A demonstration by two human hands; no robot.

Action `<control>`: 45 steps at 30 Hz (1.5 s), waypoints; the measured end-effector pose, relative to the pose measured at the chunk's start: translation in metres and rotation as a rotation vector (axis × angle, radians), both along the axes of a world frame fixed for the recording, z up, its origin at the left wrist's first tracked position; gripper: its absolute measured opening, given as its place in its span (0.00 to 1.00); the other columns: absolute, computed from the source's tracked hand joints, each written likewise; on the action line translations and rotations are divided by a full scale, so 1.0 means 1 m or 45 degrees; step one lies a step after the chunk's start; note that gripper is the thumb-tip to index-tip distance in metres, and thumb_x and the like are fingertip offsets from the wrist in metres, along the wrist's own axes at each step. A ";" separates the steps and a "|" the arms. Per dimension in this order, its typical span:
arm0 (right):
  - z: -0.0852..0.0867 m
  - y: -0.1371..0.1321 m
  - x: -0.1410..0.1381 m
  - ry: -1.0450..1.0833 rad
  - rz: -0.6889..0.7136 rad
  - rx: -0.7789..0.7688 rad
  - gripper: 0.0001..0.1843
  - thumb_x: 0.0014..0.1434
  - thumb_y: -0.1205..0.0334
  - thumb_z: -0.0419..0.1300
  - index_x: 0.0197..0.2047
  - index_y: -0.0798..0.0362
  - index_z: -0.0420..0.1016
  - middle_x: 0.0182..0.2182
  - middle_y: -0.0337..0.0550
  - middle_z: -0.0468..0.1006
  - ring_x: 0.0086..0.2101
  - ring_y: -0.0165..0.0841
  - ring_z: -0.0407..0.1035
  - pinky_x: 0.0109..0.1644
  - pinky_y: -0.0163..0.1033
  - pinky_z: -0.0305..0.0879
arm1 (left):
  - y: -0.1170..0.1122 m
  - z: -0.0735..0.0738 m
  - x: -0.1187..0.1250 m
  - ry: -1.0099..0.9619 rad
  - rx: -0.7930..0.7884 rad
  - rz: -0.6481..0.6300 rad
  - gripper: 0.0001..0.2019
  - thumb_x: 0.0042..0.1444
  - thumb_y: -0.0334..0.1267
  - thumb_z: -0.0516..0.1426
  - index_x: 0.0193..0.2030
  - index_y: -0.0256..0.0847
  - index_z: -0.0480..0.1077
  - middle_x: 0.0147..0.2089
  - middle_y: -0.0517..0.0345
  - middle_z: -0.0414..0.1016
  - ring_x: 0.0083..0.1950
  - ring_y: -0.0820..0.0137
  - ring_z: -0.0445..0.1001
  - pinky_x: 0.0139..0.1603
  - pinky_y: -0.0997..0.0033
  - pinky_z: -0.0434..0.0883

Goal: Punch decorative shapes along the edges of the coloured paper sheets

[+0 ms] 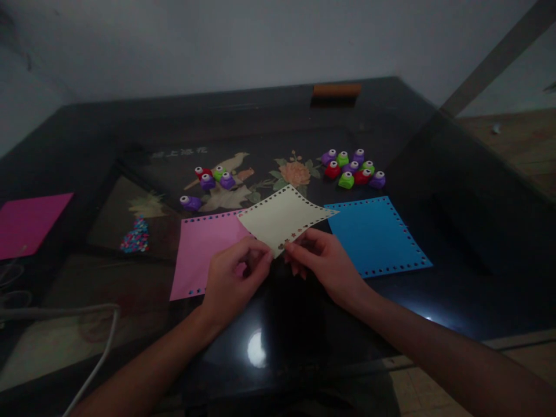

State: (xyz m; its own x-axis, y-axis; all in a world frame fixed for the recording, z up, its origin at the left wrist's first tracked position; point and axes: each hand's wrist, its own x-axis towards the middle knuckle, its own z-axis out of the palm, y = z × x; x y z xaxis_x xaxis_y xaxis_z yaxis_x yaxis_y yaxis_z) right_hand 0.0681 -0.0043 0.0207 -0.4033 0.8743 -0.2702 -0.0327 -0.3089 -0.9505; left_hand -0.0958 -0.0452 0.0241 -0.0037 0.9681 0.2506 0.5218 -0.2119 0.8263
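A cream sheet of paper (284, 214) with small shapes punched along its edges is held up in front of me, one corner towards me. My left hand (238, 275) pinches that near corner between thumb and forefinger. Just to the right, my right hand (324, 258) grips the near right edge with its thumb on top, other fingers beneath. Under and left of the cream sheet lies a pink sheet (195, 249) with punched edges, partly hidden by my left hand. On the right lies a blue sheet (380, 237), punched along its edges.
Several purple, red and green craft punches (351, 168) cluster at the right back; more punches (215, 178) stand left of centre. A pile of punched confetti (136, 236) and a magenta sheet (32, 223) lie left. A white cable (108, 341) crosses the near left. A brown roll (336, 90) lies far back.
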 end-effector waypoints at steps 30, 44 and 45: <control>0.011 0.013 0.017 0.058 -0.249 0.290 0.06 0.54 0.59 0.63 0.29 0.52 0.74 0.27 0.37 0.76 0.26 0.27 0.67 0.29 0.34 0.64 | 0.025 -0.027 -0.012 0.271 -0.013 -0.180 0.03 0.54 0.30 0.59 0.33 0.40 0.75 0.33 0.56 0.74 0.35 0.67 0.71 0.36 0.68 0.70; 0.010 0.014 0.018 0.052 -0.231 0.283 0.05 0.53 0.60 0.63 0.29 0.51 0.74 0.27 0.37 0.77 0.25 0.27 0.67 0.29 0.34 0.65 | 0.018 -0.025 -0.014 0.509 0.132 -0.285 0.06 0.54 0.32 0.59 0.37 0.43 0.76 0.37 0.54 0.74 0.39 0.64 0.70 0.39 0.64 0.67; 0.010 0.014 0.018 0.050 -0.228 0.282 0.04 0.53 0.60 0.63 0.30 0.51 0.74 0.27 0.37 0.77 0.25 0.27 0.67 0.29 0.34 0.65 | 0.018 -0.025 -0.014 0.496 0.135 -0.288 0.06 0.54 0.32 0.59 0.37 0.43 0.76 0.37 0.54 0.74 0.39 0.64 0.70 0.39 0.64 0.67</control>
